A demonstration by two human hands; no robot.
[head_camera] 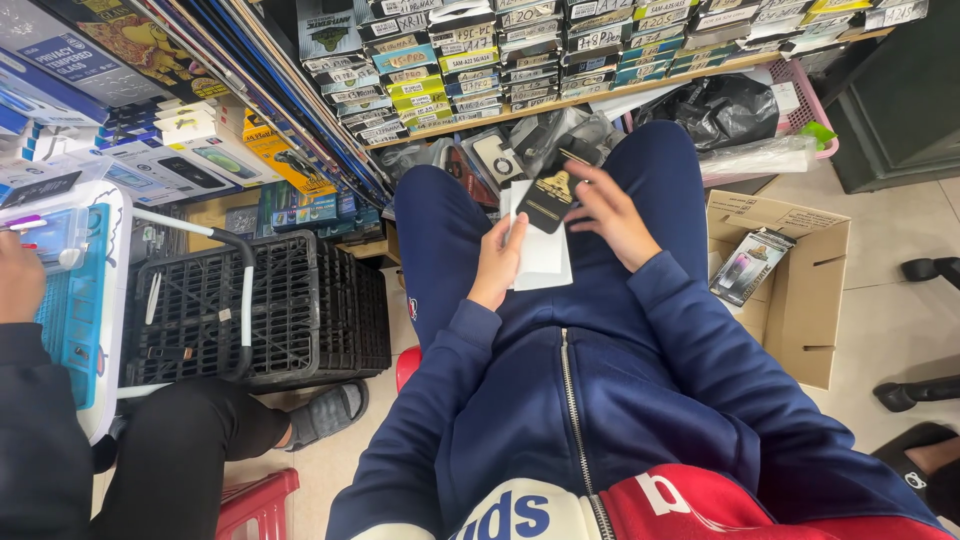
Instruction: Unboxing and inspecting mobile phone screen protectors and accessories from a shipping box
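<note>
Where the lap is: a stack of white flat packs (541, 255) is kept there, between both hands.
Left hand (497, 262): closed on the stack's left edge.
Right hand (612, 213): fingers closed on a black pack (548, 198), held just above the stack.
Nearby: a cardboard box (800, 300) is seen at the right.

Two hands of the seated person are showing over the lap: the left hand (497, 262) and the right hand (612, 214). One white flat packet (543, 258) and one black card-like packet (548, 197) are lying between them. One more hand (18, 280), a co-worker's, is showing at the far left. One black plastic crate (300, 300) is standing left, one cardboard box (800, 290) right, holding one boxed item (748, 264). One grey slipper (328, 412) is showing near the crate.
</note>
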